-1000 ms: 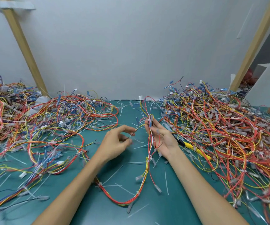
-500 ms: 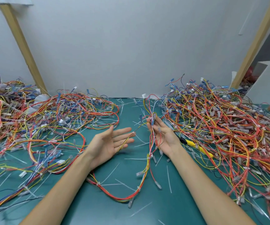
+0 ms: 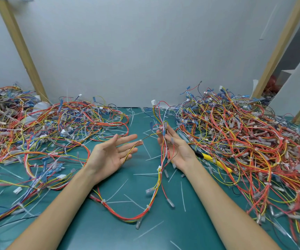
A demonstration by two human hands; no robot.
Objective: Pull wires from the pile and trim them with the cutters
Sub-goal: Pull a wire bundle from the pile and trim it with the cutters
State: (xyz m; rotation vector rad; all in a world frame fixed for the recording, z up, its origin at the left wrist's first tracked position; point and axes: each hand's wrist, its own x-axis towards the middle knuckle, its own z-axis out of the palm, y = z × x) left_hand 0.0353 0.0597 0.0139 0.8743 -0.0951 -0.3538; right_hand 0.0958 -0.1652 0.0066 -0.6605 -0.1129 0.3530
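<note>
One red-yellow wire bundle (image 3: 159,170): hanging from R hand (image 3: 177,150), grip pinching it.
L hand (image 3: 109,156): grip lying open, palm up.

Two grips were in view: the left grip (image 3: 109,156) and the right grip (image 3: 178,150). There was one separate wire harness (image 3: 140,213), one pair of yellow-handled cutters (image 3: 215,163), two sprawling heaps, the left pile (image 3: 55,127) and the right pile (image 3: 244,141), and three wooden posts (image 3: 21,49). The cable-tie offcuts (image 3: 117,190) on the one tabletop (image 3: 163,235) were too many to count.
</note>
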